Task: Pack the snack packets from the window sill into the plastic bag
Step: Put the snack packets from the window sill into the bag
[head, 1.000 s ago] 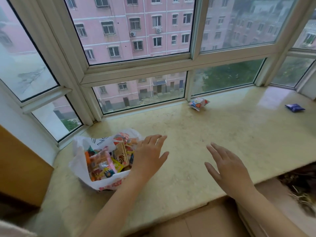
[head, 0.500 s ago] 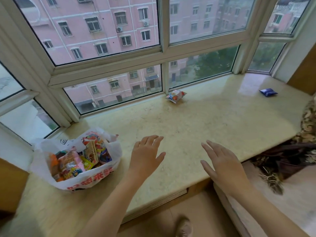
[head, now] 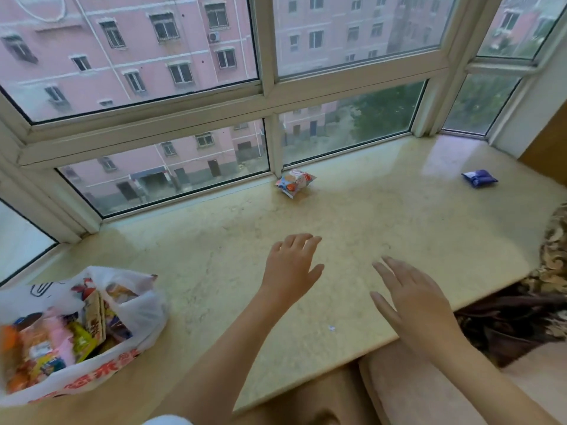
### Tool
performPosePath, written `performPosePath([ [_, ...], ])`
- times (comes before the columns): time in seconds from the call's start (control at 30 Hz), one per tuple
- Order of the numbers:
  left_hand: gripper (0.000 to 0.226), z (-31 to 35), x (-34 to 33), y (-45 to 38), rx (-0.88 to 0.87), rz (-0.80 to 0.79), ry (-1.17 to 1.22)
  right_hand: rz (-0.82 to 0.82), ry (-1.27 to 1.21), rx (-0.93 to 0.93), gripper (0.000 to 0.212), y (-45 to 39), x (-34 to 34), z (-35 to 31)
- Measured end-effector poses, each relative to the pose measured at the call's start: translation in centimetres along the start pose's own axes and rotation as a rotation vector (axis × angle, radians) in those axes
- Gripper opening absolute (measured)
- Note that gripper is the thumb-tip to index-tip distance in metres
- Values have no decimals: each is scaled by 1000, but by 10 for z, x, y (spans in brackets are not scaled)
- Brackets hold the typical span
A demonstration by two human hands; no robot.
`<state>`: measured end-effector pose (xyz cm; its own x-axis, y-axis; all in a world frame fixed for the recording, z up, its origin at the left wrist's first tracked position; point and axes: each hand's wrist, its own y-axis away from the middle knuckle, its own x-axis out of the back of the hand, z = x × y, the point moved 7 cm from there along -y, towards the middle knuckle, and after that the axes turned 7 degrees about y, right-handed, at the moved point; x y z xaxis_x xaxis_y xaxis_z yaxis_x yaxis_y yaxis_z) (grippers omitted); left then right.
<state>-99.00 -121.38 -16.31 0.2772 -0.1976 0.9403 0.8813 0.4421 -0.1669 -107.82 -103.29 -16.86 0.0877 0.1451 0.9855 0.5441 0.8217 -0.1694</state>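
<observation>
At the far left of the window sill (head: 352,216) stands my white plastic bag (head: 135,314), its mouth open and already stuffed with bright snack packets (head: 55,342). My left hand (head: 291,268) is stretched out over the bare stone near the middle, fingers straight and spread wide, holding nothing. Beyond it, up against the window frame (head: 273,148), lies a small white, orange and blue packet (head: 294,182). My right hand (head: 414,299) hovers just beside the left, near the sill's front edge, fingers wide and loose, also holding nothing. Well apart, at the far right of the sill, lies a blue packet (head: 479,178).
</observation>
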Motion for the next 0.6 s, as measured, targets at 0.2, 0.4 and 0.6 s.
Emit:
performPosePath([
  [0.2,55,32,-25,-69,-1,2,-9,-43,-8,-2,64,-41,-11,66],
  [0.4,56,47,-64,-129,81,2,-11,-90,-15,34,63,-101,-36,133],
  [0.6,55,23,-111,-206,180,14,-51,-115,-38,93,56,-186,-89,169],
])
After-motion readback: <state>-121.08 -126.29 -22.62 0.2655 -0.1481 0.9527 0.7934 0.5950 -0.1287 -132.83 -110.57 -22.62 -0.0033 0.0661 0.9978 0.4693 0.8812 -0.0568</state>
